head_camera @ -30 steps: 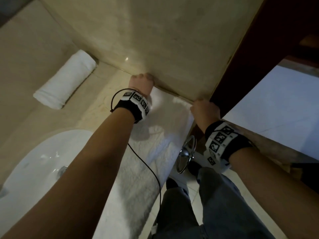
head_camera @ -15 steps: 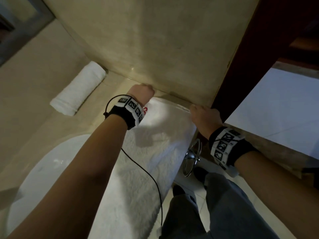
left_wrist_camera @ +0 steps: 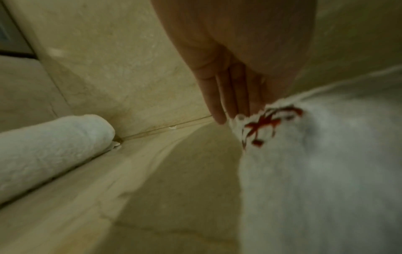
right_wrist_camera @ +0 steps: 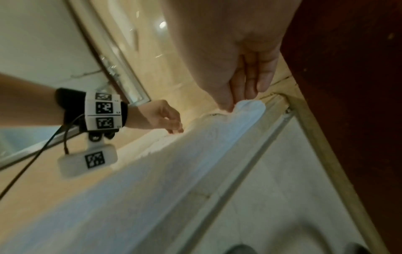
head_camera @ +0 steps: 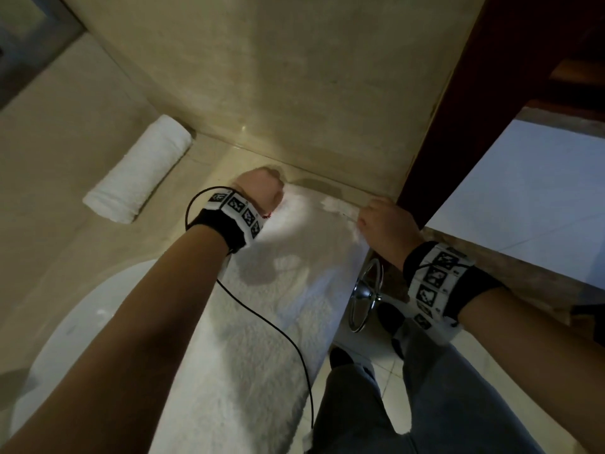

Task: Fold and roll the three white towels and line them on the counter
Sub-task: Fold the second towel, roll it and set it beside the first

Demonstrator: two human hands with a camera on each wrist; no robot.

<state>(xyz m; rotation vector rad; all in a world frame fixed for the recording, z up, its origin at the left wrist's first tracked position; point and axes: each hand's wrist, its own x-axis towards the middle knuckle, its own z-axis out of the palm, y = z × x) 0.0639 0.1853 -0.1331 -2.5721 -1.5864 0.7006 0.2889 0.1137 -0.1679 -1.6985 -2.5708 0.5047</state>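
A white towel (head_camera: 262,322) lies spread lengthwise on the beige counter (head_camera: 75,244), its far edge near the wall. My left hand (head_camera: 262,191) pinches the towel's far left corner, where red stitching (left_wrist_camera: 267,123) shows. My right hand (head_camera: 383,221) pinches the far right corner (right_wrist_camera: 248,106) by the counter's end. A rolled white towel (head_camera: 140,172) lies at the back left against the wall, also seen as the roll (left_wrist_camera: 47,147) in the left wrist view. A third towel is not in view.
A white sink basin (head_camera: 65,339) is sunk into the counter at the lower left, partly under the towel. A dark wooden door frame (head_camera: 458,126) stands right of the counter. A chrome ring (head_camera: 363,296) hangs below the counter edge. My legs stand on tiled floor.
Both hands have stayed on the towel's far corners near the wall. The view has shifted, so the rolled towel and hands sit lower in the frame.
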